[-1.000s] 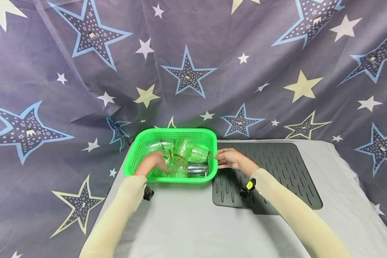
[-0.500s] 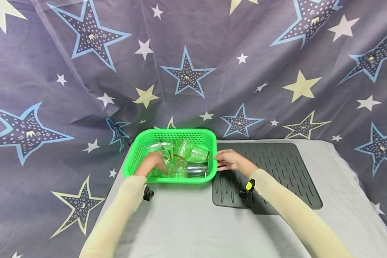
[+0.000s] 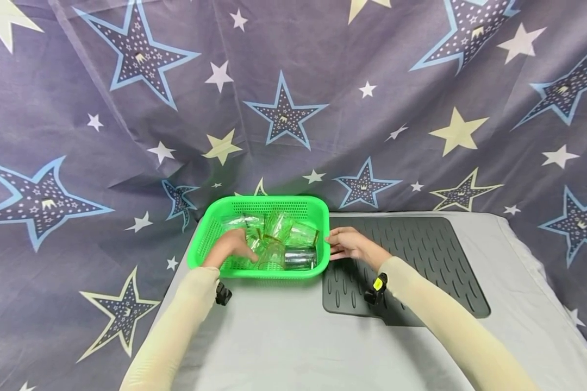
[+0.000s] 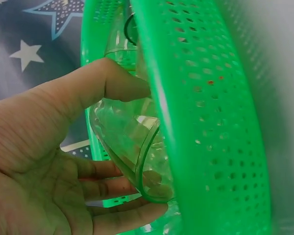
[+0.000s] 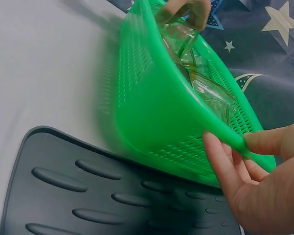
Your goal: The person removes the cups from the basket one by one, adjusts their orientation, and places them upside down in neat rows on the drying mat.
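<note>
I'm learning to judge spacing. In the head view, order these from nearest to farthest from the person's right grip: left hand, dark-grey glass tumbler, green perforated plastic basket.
From the right grip:
1. Green perforated plastic basket: its right rim is pinched there.
2. Dark-grey glass tumbler: inside, front right corner.
3. Left hand: in the basket's left half.

No word, brand or number can be read here. The only signs are printed on the grey-purple backdrop cloth (image 3: 332,49): many stars, some plain white or pale yellow, others dark and patterned, with a blue or cream outline. In several dark stars, such as the blue-edged star (image 3: 285,111) near the middle, stands a small pale crown (image 3: 283,119). The right black wrist device (image 3: 372,295) carries a yellow patch (image 3: 378,283), too small for telling whether it has writing.
</note>
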The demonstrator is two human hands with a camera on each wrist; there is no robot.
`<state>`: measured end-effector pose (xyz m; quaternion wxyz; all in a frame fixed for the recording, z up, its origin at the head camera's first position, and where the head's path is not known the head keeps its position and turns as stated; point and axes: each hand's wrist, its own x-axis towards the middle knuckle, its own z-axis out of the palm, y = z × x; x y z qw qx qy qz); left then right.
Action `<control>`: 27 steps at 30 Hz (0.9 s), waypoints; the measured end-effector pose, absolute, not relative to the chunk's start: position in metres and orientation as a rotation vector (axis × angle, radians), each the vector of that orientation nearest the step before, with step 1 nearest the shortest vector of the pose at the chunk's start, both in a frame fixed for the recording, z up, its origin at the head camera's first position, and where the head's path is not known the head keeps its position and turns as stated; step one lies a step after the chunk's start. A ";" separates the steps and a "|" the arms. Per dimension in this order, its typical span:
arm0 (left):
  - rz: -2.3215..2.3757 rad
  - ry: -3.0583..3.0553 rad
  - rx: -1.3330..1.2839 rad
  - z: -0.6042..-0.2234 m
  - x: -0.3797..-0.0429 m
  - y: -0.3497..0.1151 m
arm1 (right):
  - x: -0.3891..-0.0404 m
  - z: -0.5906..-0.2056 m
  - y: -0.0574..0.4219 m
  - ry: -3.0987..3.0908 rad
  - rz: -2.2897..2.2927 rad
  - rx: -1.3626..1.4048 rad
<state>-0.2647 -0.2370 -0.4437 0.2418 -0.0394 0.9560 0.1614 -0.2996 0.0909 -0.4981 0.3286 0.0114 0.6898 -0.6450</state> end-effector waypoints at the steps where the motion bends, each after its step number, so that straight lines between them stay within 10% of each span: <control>1: 0.462 2.603 -0.100 -0.443 -0.266 -0.237 | -0.300 -0.498 0.091 1.811 -1.687 0.028; 27: 0.867 2.652 0.203 -0.429 -0.285 -0.227 | -0.296 -0.498 0.093 1.804 -1.703 -0.006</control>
